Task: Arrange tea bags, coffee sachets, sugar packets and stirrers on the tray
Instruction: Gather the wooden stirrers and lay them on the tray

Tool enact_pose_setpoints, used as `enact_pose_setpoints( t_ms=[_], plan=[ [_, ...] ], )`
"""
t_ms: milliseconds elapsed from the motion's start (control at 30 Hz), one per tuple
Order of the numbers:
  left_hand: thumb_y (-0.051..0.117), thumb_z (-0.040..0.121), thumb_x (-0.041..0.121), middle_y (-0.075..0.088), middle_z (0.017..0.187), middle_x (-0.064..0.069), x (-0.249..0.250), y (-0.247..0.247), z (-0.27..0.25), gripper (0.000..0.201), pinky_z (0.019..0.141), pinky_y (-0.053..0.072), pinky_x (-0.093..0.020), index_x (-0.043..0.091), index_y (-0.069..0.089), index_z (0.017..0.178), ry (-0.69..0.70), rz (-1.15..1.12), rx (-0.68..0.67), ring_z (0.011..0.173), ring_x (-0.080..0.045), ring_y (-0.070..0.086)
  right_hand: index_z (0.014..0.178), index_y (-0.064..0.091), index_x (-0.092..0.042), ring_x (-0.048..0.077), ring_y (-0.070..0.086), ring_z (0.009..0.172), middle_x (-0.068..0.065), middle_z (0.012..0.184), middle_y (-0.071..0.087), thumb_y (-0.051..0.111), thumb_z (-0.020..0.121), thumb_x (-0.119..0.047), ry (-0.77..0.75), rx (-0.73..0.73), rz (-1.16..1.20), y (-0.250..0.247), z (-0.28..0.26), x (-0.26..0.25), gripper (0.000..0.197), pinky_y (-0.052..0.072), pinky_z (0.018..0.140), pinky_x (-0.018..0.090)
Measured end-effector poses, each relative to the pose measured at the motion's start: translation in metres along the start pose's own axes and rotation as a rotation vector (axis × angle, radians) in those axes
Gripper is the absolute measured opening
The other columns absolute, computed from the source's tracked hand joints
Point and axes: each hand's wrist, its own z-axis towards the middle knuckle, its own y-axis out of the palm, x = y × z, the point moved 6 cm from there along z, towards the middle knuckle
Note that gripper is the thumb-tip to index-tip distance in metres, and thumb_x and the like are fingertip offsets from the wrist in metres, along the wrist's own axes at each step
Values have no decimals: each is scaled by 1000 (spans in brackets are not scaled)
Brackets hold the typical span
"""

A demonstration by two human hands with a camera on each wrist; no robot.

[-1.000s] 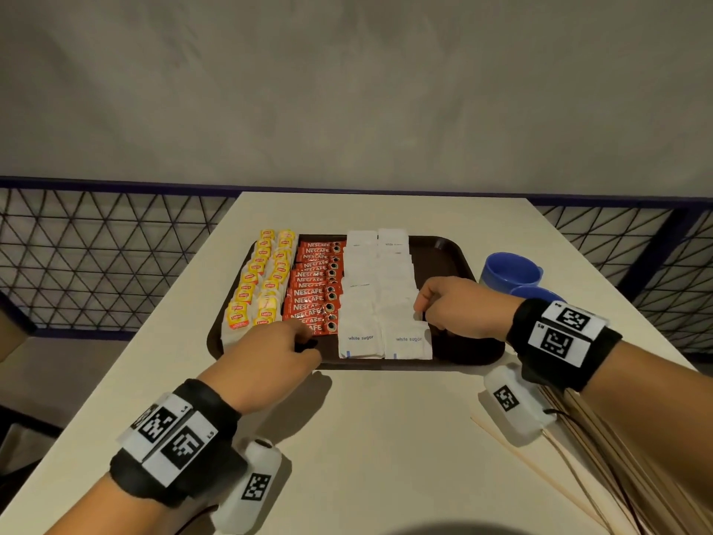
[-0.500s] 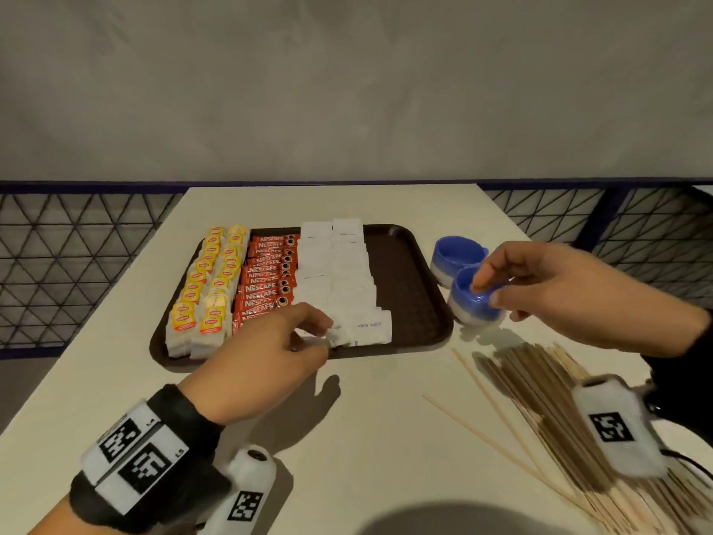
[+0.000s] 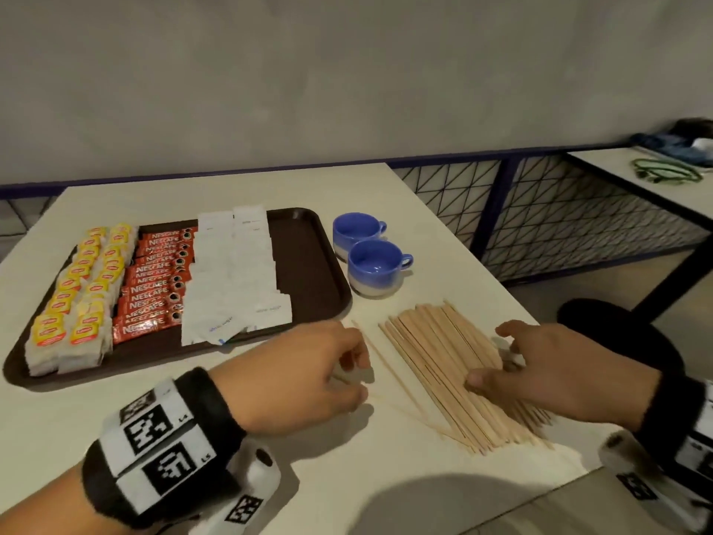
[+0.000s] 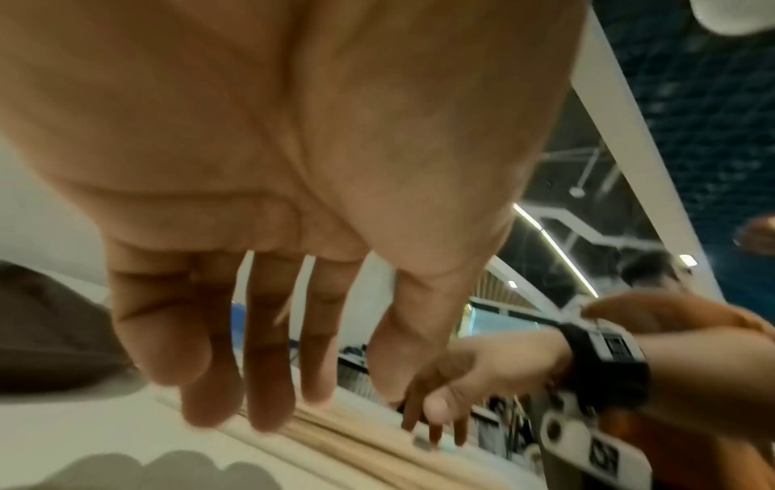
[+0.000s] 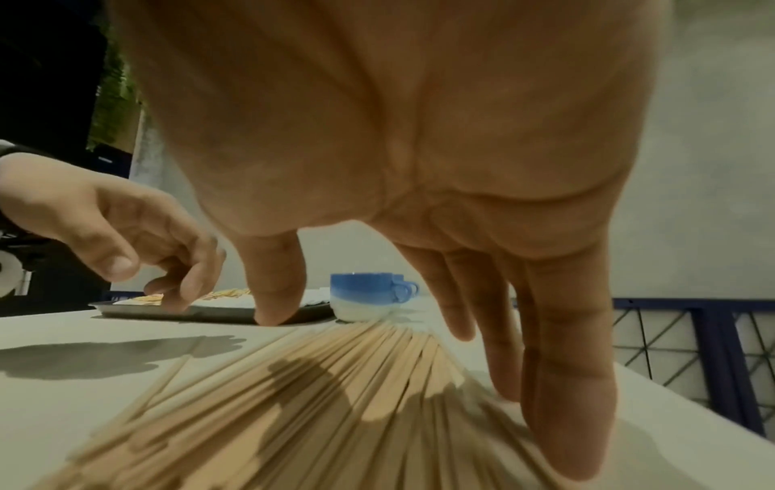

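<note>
On the white table [image 3: 193, 438] we find the brown tray [image 3: 308, 264] at left, holding in order Lipton tea bags [image 3: 73, 303], Nescafe sachets [image 3: 154, 287] and white sugar packets [image 3: 235, 272]. Our left hand [image 3: 293, 384] hangs over stray sticks just beside the tray, fingers loosely curled, grasping nothing. The wooden stirrers [image 3: 436, 357] lie heaped on the table, off the tray, below two blue cups [image 3: 374, 264]. Our right hand [image 3: 555, 376] rests spread on the heap, fingers relaxed.
</note>
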Motion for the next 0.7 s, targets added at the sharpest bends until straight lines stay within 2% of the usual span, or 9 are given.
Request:
enact_pose_setpoints(
  t_ms=[67, 133, 200, 333, 433, 533, 633, 700],
  plan=[
    [55, 94, 47, 66, 91, 10, 12, 20, 13, 22, 78, 51, -27, 27, 65, 97, 21, 138, -76, 82, -7, 58, 128, 55, -23, 11, 64, 102, -8, 116, 67, 49, 70, -97, -9, -6, 28, 3, 2, -2, 94, 55, 90, 31],
    [52, 93, 41, 68, 89, 2, 18, 34, 21, 26, 81, 54, -38, 20, 67, 92, 1, 233, -176, 84, -17, 61, 112, 56, -28, 9, 63, 92, -11, 103, 65, 47, 57, -106, -27, 14, 71, 5, 5, -6, 96, 56, 83, 35],
    [50, 88, 38, 64, 94, -1, 23, 41, 26, 27, 84, 52, -40, 18, 67, 93, 12, 270, -256, 89, -21, 59, 116, 54, -27, 10, 60, 93, -9, 104, 61, 45, 49, -109, -56, 7, 63, 10, 8, -15, 106, 55, 80, 34],
    [27, 72, 50, 56, 97, 3, 28, 45, 35, 56, 88, 51, -41, 20, 66, 99, 93, 312, -309, 98, -19, 55, 130, 43, -21, 19, 51, 99, -1, 112, 52, 49, 50, -106, -92, -15, -63, 16, 8, -38, 117, 45, 78, 34],
    [30, 71, 45, 57, 111, 5, 36, 47, 39, 63, 93, 50, -39, 21, 67, 116, 112, 250, -316, 107, -17, 54, 139, 37, -16, 21, 47, 103, 2, 117, 49, 56, 56, -101, -118, -28, -107, 20, 9, -51, 120, 46, 83, 35],
    [38, 74, 38, 59, 126, 4, 42, 47, 40, 64, 99, 48, -36, 21, 62, 131, 138, 162, -326, 114, -14, 55, 151, 27, -9, 24, 46, 111, 8, 129, 46, 62, 68, -91, -182, -15, -210, 25, 9, -64, 122, 46, 91, 35],
    [53, 85, 28, 62, 131, 7, 42, 40, 41, 51, 102, 48, -34, 25, 62, 135, 150, 93, -295, 117, -14, 58, 152, 28, -6, 27, 50, 113, 10, 131, 46, 63, 88, -72, -229, 23, -224, 26, 10, -71, 99, 47, 95, 36],
    [60, 85, 17, 63, 124, 7, 39, 34, 45, 44, 99, 48, -34, 24, 63, 128, 172, 41, -200, 112, -14, 58, 149, 34, -7, 26, 53, 110, 9, 129, 48, 63, 95, -59, -252, 47, -213, 25, 12, -71, 81, 48, 95, 37]
  ],
)
